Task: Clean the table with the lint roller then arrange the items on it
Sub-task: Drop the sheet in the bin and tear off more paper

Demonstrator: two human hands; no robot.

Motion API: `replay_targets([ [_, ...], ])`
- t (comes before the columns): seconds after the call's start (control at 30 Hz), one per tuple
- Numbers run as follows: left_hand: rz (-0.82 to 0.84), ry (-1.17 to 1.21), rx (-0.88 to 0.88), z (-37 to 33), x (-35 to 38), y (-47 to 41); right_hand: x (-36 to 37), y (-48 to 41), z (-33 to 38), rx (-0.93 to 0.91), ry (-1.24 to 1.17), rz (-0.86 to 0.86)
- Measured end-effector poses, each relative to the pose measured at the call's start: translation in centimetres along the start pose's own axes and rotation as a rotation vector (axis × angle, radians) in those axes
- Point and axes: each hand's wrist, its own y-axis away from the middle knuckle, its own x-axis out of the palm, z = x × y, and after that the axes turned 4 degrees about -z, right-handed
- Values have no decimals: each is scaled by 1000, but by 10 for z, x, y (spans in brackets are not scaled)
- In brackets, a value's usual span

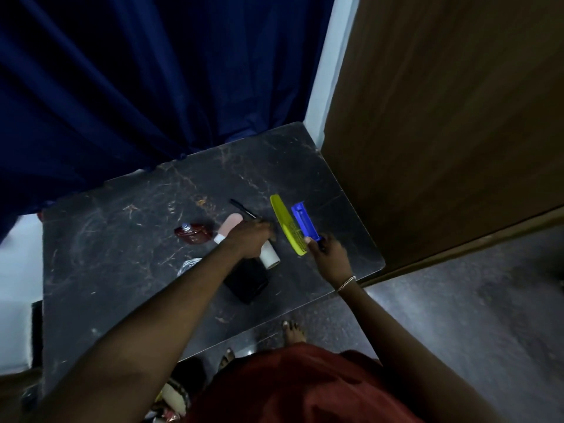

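Blue plastic comb (304, 222) is pinched at its near end by the right hand (328, 254), fingers closed on the little handle tab, its far end resting on or just over the dark marble-patterned desk (122, 254), I can't tell which. Touching the grip on its left lies the yellow-green plastic comb (288, 224), the two almost parallel, so this looks like the arranging part of the job. Both combs should be light and stiff, teeth the fragile bit; holding by the spine or end tab, as now, looks sensible.

Left hand (248, 239) is curled down over the white cylindrical lint roller (270, 256), whose end pokes out toward the person from under the fingers; whether that grip is truly closed on it or just resting, I can't tell. A paper roll like that should be light, sticky on the barrel, so the handle is the better hold, but the handle is hidden here.

Beyond the left grip sits a thin black brush wand (242, 208); left of it a pink oblong tube (229, 228) and a dark red glass bottle (193, 234). Under the left wrist lies a black rectangular case (247, 280).
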Motion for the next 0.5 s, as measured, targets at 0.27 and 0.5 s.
replay_targets([
  [0.27,100,-105,65,-7,4,-13,-9,-13,-6,11,-12,79],
  [0.5,116,-63,78,-8,5,-17,-14,-19,-7,38,-49,129],
])
